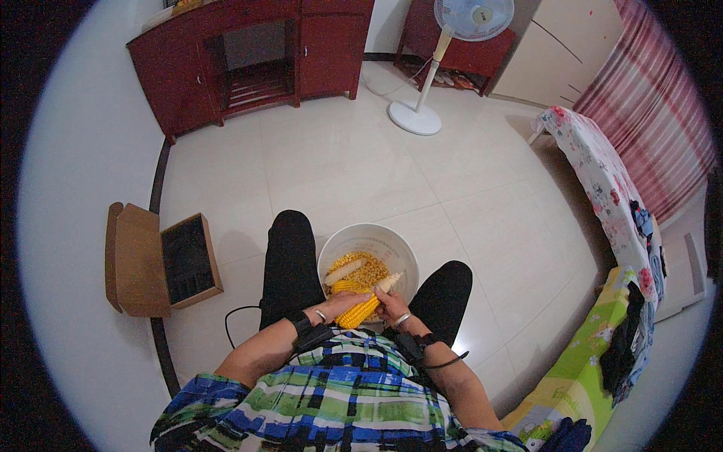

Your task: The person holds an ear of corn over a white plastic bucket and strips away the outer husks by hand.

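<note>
Both of my hands are over a white plastic bucket [409, 251] between my knees. My left hand [345, 305] grips a yellow ear of corn [357, 315] from its left side. On its right side, my right hand [391, 305] holds the upper part, thumb against it. A pale, kernel-free cob end [391, 281] sticks out past my right thumb; whether it belongs to the same ear, I cannot tell. Inside the bucket, loose corn kernels [370, 270] cover the visible bottom. A bare cob [345, 272] lies on them, with another yellow ear [342, 286] partly hidden by my left hand.
To the left, an open cardboard box [212, 265] with a dark lining stands on the tiled floor [350, 164]. Ahead are a dark red wooden desk [330, 59] and a white standing fan [415, 117]. Along the right runs a bed [599, 169] with floral and green covers and clothes on it.
</note>
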Tool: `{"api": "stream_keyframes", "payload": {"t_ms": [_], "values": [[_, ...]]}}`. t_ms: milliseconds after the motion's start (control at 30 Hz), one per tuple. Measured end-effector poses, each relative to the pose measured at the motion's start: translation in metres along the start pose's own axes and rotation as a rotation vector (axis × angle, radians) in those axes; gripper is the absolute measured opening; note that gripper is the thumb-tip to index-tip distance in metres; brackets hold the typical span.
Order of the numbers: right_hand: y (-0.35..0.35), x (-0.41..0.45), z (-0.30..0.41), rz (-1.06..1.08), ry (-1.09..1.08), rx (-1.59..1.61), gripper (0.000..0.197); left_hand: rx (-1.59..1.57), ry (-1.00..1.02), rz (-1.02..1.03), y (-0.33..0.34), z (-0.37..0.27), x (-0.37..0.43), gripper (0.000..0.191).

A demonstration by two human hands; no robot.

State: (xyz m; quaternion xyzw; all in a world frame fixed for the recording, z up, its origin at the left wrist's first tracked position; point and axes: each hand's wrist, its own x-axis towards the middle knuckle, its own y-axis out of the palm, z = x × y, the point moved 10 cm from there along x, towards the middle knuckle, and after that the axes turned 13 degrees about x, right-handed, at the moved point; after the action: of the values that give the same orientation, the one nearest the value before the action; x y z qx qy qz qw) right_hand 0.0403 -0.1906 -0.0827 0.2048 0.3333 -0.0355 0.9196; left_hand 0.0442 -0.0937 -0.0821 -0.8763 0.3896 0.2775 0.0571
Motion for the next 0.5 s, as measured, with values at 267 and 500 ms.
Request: {"api": "stream_keyframes", "payload": {"t_ms": [267, 500], "values": [[0.005, -0.004, 0.003, 0.028, -0.011, 0.05, 0.032, 0.008, -0.033, 0.005, 0.001, 0.0, -0.003, 0.041], [0.006, -0.001, 0.003, 0.042, -0.033, 0.06, 0.032, 0.047, -0.026, -0.005, 0.0, -0.002, -0.005, 0.051]]}}
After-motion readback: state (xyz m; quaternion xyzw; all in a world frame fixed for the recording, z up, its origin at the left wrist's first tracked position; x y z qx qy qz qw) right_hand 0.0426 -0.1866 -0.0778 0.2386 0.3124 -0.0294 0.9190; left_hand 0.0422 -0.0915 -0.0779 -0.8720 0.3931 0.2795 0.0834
